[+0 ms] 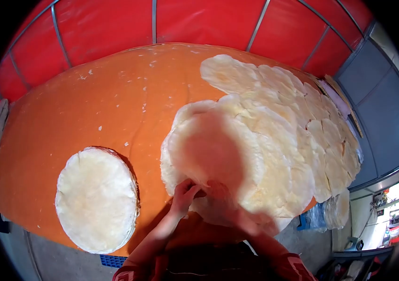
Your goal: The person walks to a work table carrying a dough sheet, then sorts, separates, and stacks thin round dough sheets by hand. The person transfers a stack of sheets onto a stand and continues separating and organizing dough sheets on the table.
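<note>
Over the near side of a pile of thin, pale round sheets (176, 129), my left hand (185, 196) has its fingers pinched together at the edge of a sheet. Close to its right, my right hand (220, 199) is smeared by motion, and its fingers cannot be made out. A large reddish, see-through blur covers the middle of the pile and hides its surface there. To the left, a separate thick stack of round sheets (97, 199) lies on the orange table cover (68, 117).
Many overlapping pale sheets (283, 136) spread over the table's right side. Red panels (199, 23) with metal bars rise behind the table. Below its right edge are plastic-wrapped sheets (337, 210). A blue crate (112, 261) shows under the near edge.
</note>
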Action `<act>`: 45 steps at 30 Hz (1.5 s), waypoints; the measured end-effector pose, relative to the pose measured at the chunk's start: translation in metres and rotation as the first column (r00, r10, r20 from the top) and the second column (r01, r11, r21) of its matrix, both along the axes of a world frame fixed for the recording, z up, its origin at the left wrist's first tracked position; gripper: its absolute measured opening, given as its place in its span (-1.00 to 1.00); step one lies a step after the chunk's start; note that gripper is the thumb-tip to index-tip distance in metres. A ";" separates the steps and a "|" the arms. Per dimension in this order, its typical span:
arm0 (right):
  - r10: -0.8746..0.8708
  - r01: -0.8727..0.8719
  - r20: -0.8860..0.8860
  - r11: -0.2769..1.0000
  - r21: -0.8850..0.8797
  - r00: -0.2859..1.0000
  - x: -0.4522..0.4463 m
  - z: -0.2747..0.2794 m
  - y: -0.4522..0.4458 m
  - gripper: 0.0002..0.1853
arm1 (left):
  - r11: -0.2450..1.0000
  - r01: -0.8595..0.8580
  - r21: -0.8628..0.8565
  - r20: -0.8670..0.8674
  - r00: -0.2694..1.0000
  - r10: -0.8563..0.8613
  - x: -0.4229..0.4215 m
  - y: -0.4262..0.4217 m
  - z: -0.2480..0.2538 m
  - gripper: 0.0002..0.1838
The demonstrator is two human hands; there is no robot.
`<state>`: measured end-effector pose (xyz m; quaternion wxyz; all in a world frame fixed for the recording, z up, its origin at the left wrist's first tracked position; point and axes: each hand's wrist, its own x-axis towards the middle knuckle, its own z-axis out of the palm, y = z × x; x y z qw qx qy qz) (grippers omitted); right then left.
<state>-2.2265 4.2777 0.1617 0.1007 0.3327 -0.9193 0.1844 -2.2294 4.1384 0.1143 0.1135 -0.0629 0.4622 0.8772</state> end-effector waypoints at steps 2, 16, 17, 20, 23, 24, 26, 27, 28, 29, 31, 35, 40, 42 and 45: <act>-0.061 0.063 0.050 0.997 -0.046 0.997 -0.027 0.018 0.019 -0.65 | 0.987 -0.047 -0.154 -0.020 0.999 0.044 0.001 0.000 0.004 -0.83; -0.096 0.108 -0.345 0.994 0.016 0.934 -0.071 0.154 0.134 -0.50 | 0.790 0.439 -0.427 0.295 0.894 -0.337 -0.054 0.035 -0.027 -0.80; -0.068 0.055 -0.177 0.996 -0.077 0.982 -0.063 0.121 0.132 -0.60 | 0.738 0.503 -0.450 0.296 0.864 -0.407 -0.056 0.035 -0.030 -0.80; -0.172 0.162 -0.037 0.970 -0.182 0.984 -0.026 -0.003 0.131 -0.62 | 0.705 0.502 -0.501 0.201 0.860 -0.469 -0.047 0.040 -0.016 -0.80; -0.263 0.256 0.101 0.964 0.076 0.960 0.019 -0.030 0.114 -0.55 | 0.867 0.427 -0.258 0.112 0.904 -0.412 -0.030 0.051 0.008 -0.79; -0.288 0.290 0.124 0.957 0.005 0.949 0.028 -0.035 0.109 -0.53 | 0.903 0.396 -0.169 0.086 0.918 -0.387 -0.027 0.053 0.002 -0.78; -0.286 0.290 0.196 0.957 0.008 0.938 0.045 -0.041 0.098 -0.53 | 0.848 0.432 0.307 0.288 0.808 -0.515 -0.023 0.052 -0.034 -0.76; -0.287 0.297 0.128 0.953 -0.065 0.949 0.052 -0.044 0.092 -0.53 | 0.799 0.398 0.450 0.340 0.751 -0.566 -0.023 0.053 -0.020 -0.75; -0.293 0.298 0.059 0.945 -0.136 0.954 0.054 -0.045 0.087 -0.53 | 0.769 0.437 0.467 0.218 0.785 -0.580 -0.021 0.058 -0.005 -0.73; -0.351 0.350 0.010 0.932 -0.089 0.936 0.055 -0.027 0.081 -0.59 | 0.735 0.479 0.479 0.088 0.808 -0.583 -0.022 0.062 0.012 -0.68; -0.372 0.372 0.016 0.928 -0.010 0.928 0.050 -0.062 0.096 -0.62 | 0.726 0.531 0.437 0.018 0.802 -0.597 -0.020 0.065 0.007 -0.65; -0.512 0.518 0.332 0.852 0.077 0.792 0.010 -0.011 0.138 -0.82 | 0.920 0.361 -0.152 0.010 0.931 -0.364 -0.016 0.042 -0.004 -0.56; -0.744 0.751 -0.128 0.661 0.006 0.656 -0.050 0.144 0.205 -0.91 | 0.066 -0.634 -0.771 -0.635 0.755 -0.164 -0.024 -0.014 -0.028 -0.52; -0.828 0.822 -0.072 0.536 0.194 0.556 -0.042 0.196 0.171 -0.79 | 0.616 -0.056 -0.786 -0.045 0.998 0.033 -0.029 -0.023 -0.030 -0.60; -0.492 0.540 -0.295 0.834 0.109 0.819 -0.037 0.179 0.143 -0.54 | 0.775 -0.033 -0.631 0.044 0.996 0.078 -0.039 -0.028 -0.038 -0.75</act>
